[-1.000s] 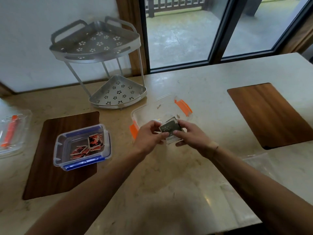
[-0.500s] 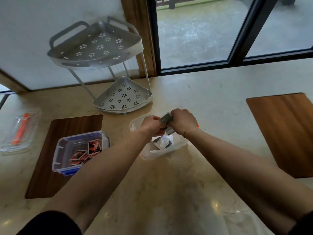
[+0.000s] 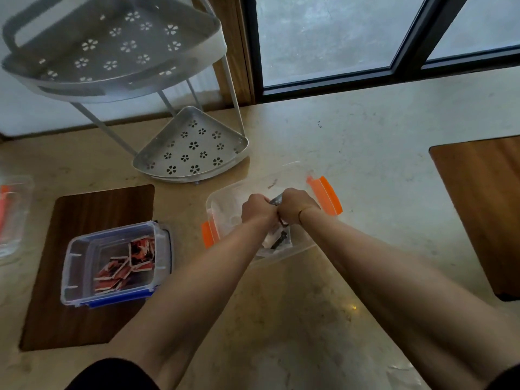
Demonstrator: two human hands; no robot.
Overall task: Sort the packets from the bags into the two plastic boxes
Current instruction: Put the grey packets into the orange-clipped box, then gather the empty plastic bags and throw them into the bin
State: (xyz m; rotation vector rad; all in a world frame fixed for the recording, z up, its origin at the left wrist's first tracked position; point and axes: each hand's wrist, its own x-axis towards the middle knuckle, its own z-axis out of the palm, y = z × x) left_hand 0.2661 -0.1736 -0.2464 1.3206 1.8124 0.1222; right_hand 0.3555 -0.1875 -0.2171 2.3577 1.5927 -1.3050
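Two hands meet over the orange-clipped box (image 3: 323,192) at the middle of the marble counter (image 3: 365,142): the left hand (image 3: 257,211) and the right hand (image 3: 292,205) are both curled tight, knuckles touching, around a small stack of dark packets (image 3: 276,200) — only its top edge shows between the fists, so the count in the grip cannot be told. Below the wrists, inside the same clear box, lie more dark packets (image 3: 280,240), too overlapped to number. The second box — the blue-clipped box (image 3: 84,249) — sits to the left on a dark wooden mat (image 3: 92,209) and holds a loose heap of red packets (image 3: 126,266), perhaps a dozen. A second wooden mat (image 3: 478,192) lies at the counter's right edge. One clear lid with orange clips (image 3: 12,215) rests at the far left. Behind the boxes stands one two-tier metal corner rack (image 3: 191,147), against the window (image 3: 323,38). Both forearms are bare, with dark sleeves pushed up.
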